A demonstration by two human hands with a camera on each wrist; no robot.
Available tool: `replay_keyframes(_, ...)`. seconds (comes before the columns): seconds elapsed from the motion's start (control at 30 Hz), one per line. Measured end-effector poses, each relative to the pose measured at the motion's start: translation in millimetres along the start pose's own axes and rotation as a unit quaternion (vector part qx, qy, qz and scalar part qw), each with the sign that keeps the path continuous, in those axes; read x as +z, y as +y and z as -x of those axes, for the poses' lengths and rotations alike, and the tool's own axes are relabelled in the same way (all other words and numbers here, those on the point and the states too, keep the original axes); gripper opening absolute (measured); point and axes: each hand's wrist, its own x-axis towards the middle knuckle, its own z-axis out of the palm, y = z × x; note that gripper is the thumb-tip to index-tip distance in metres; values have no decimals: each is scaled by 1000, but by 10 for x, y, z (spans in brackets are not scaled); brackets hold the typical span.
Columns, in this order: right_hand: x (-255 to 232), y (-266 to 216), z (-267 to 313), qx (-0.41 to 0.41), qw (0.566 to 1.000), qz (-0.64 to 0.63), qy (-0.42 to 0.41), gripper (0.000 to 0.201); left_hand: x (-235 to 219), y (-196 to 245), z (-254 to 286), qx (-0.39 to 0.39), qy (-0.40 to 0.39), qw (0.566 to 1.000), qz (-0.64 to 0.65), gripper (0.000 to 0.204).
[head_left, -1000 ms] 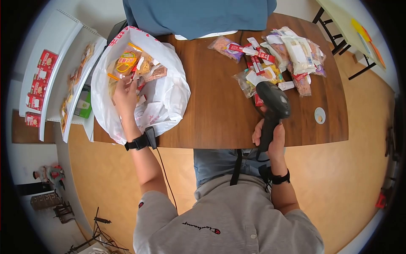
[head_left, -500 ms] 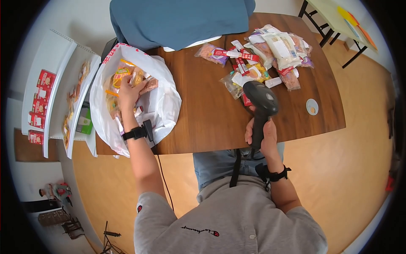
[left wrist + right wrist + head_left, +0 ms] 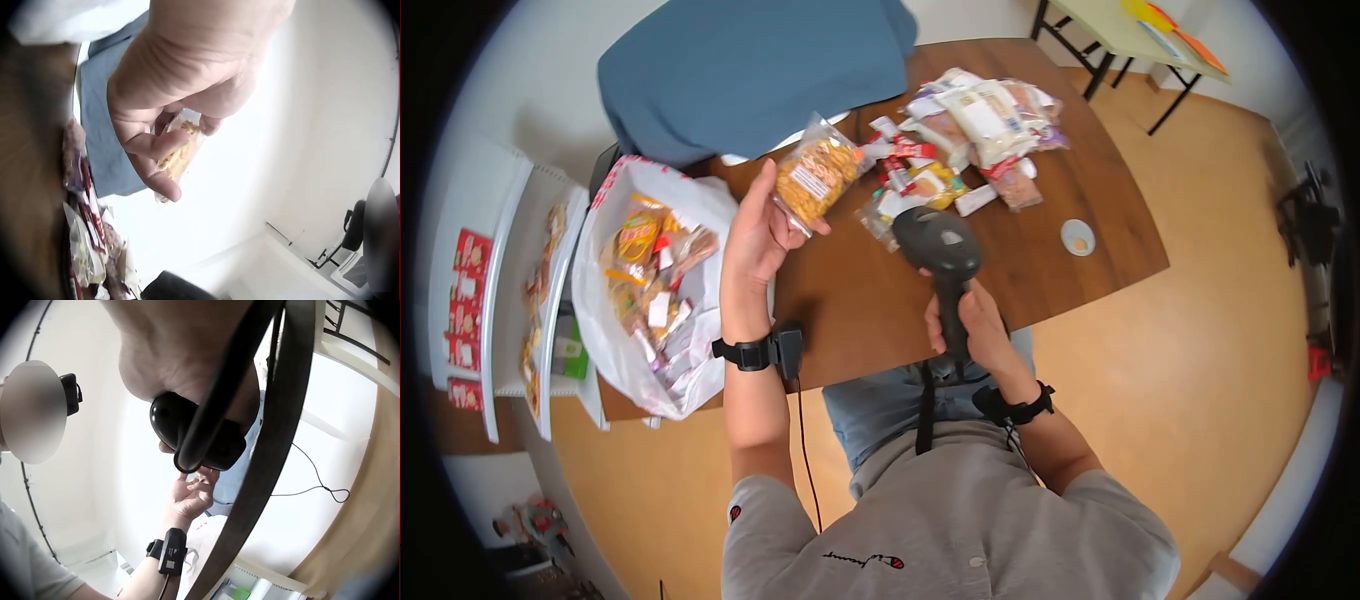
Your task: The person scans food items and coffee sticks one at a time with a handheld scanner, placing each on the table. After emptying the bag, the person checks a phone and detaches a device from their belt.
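In the head view my left hand [image 3: 758, 240] holds up a clear packet of yellow-orange snack pieces [image 3: 825, 170], its white barcode label facing me. The left wrist view shows thumb and fingers pinching that packet [image 3: 181, 156] from its two sides. My right hand [image 3: 988, 330] grips the handle of a black barcode scanner [image 3: 945, 245], whose head is tilted toward the packets on the table. Left of my left hand stands a white plastic bag [image 3: 598, 310], its mouth wide, with several snack packets [image 3: 638, 240] inside.
A pile of snack packets [image 3: 995, 115] and red-and-white sachets lies on the wooden table [image 3: 840, 310]. A blue cloth [image 3: 750, 75] covers something at the back. Near the right edge is a round white sticker [image 3: 1078, 238]. White shelves [image 3: 498, 340] with red boxes stand left.
My left hand has come up out of the bag and moved right with the snack packet. My right hand keeps the scanner, and the head view has shifted and turned.
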Motion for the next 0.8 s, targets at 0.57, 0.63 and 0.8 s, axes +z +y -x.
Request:
replay_keyframes(0.57, 166, -135, -28, 22, 998, 42, 37, 66, 194, -382, -98, -46, 12, 999, -18, 55)
replay_keyframes(0.63, 160, -110, -23, 20, 998, 41, 43, 67, 172, -422, -158, 16, 58, 993, 106, 54)
replay_keyframes(0.8, 170, -94, 2, 15, 997, 31, 63, 70, 114, -702, -377, 37, 53, 995, 71, 47)
